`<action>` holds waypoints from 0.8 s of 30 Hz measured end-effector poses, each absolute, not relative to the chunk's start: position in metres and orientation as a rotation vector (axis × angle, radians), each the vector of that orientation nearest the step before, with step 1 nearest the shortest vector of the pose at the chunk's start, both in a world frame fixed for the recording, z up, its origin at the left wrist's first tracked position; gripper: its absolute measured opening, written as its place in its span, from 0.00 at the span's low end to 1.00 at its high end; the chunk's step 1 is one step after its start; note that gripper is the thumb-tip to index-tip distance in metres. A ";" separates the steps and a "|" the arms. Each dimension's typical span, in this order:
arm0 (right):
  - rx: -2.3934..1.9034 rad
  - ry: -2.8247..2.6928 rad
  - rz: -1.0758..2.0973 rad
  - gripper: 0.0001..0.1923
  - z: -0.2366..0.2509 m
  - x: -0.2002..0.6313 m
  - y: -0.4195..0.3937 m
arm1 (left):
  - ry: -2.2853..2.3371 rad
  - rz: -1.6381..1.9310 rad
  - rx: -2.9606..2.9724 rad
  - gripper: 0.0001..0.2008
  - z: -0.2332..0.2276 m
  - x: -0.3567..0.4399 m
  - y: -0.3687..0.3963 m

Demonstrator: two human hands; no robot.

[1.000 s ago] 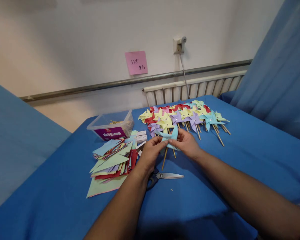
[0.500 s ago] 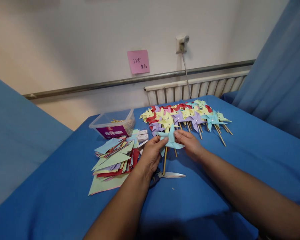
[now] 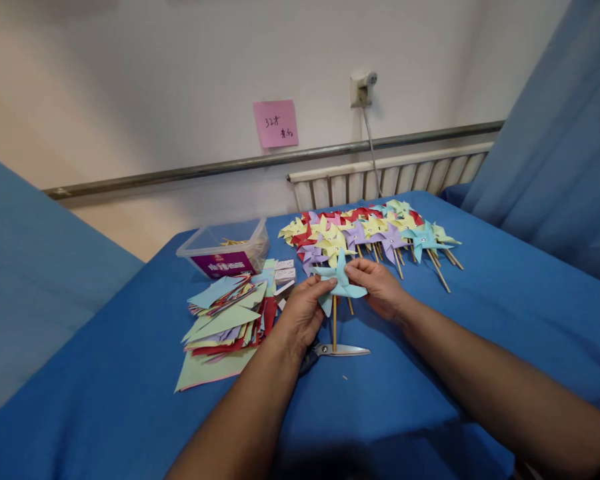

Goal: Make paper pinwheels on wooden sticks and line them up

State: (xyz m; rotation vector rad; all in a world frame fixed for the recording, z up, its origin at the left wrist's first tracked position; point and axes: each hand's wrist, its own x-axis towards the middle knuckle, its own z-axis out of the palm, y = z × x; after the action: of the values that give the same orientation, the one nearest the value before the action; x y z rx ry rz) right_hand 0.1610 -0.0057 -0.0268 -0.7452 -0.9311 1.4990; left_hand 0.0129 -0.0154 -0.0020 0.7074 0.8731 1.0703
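Observation:
A light-blue paper pinwheel (image 3: 349, 288) on a wooden stick is held up between my two hands. My left hand (image 3: 305, 307) is closed on it from the left, the thumb lying over its middle. From the right, my right hand (image 3: 375, 283) pinches the edge of an upper blade. The stick (image 3: 335, 327) hangs down below the paper, in front of the scissors. Those scissors (image 3: 345, 350) lie on the blue cloth, blades pointing right, their dark handles partly behind my left wrist. Just behind my hands lies a yellow pinwheel (image 3: 336, 247).
Many finished pinwheels (image 3: 390, 237) lie in rows at the back. On the left are a pile of coloured paper (image 3: 225, 327) and a clear plastic box (image 3: 220, 260) with sticks inside. Small white boxes (image 3: 285, 273) stand beside the paper. A radiator (image 3: 400, 177) runs along the wall.
The stick under the blue pinwheel has swung from a slight slant to nearly upright. Both hands keep their hold on the pinwheel in almost the same place.

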 end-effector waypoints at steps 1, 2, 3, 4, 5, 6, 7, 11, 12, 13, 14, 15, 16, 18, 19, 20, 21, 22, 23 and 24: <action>-0.742 -0.930 1.513 0.17 -0.027 0.161 -0.006 | 0.869 1.056 0.707 0.10 -0.002 0.013 -0.016; -0.743 -0.928 1.528 0.17 -0.028 0.161 -0.006 | 0.864 1.039 0.707 0.10 -0.002 0.014 -0.017; -0.746 -0.926 1.539 0.17 -0.028 0.161 -0.006 | 0.858 1.026 0.707 0.10 -0.001 0.014 -0.017; -0.749 -0.926 1.547 0.17 -0.029 0.161 -0.005 | 0.852 1.015 0.708 0.10 -0.001 0.015 -0.018; -0.752 -0.928 1.552 0.17 -0.029 0.161 -0.005 | 0.846 1.006 0.707 0.10 -0.001 0.015 -0.018; -0.753 -0.928 1.552 0.18 -0.030 0.162 -0.004 | 0.840 1.005 0.701 0.10 -0.001 0.015 -0.018; -0.753 -0.927 1.548 0.18 -0.030 0.162 -0.003 | 0.836 1.010 0.692 0.10 -0.001 0.015 -0.018; -0.785 -0.966 1.444 0.21 -0.029 0.163 -0.003 | 0.830 1.081 0.646 0.10 -0.001 0.012 -0.014; -0.803 -1.021 1.374 0.21 -0.029 0.162 -0.004 | 0.832 1.109 0.634 0.09 -0.001 0.011 -0.013; -0.825 -1.101 1.288 0.21 -0.029 0.162 -0.006 | 0.837 1.137 0.623 0.09 -0.001 0.010 -0.013; -0.851 -1.195 1.192 0.21 -0.029 0.161 -0.008 | 0.842 1.163 0.613 0.08 0.000 0.010 -0.012; -0.879 -1.291 1.096 0.22 -0.029 0.160 -0.010 | 0.846 1.182 0.606 0.08 0.000 0.009 -0.012; -0.912 -1.376 1.015 0.22 -0.029 0.159 -0.012 | 0.848 1.194 0.602 0.08 0.001 0.009 -0.012; -0.967 -1.480 0.913 0.18 -0.030 0.158 -0.015 | 0.853 1.198 0.602 0.08 0.001 0.009 -0.013; -0.987 -1.498 0.901 0.15 -0.031 0.157 -0.015 | 0.855 1.199 0.602 0.08 0.002 0.009 -0.013; -0.997 -1.497 0.911 0.13 -0.032 0.157 -0.015 | 0.859 1.198 0.601 0.08 0.002 0.009 -0.013; -1.004 -1.484 0.939 0.12 -0.033 0.157 -0.014 | 0.862 1.197 0.600 0.08 0.002 0.010 -0.013; -1.009 -1.460 0.972 0.13 -0.035 0.157 -0.012 | 0.865 1.198 0.600 0.08 0.002 0.010 -0.013; -1.012 -1.433 1.004 0.13 -0.036 0.157 -0.011 | 0.866 1.203 0.600 0.09 0.002 0.010 -0.013; -1.011 -1.406 1.031 0.13 -0.037 0.157 -0.009 | 0.869 1.209 0.601 0.09 0.001 0.010 -0.013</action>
State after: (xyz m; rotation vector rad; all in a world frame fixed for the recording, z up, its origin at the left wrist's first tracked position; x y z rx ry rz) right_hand 0.1575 -0.0091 -0.0367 -1.0107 -1.4057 1.0314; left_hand 0.0097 -0.0126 0.0013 0.6014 0.8686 1.2091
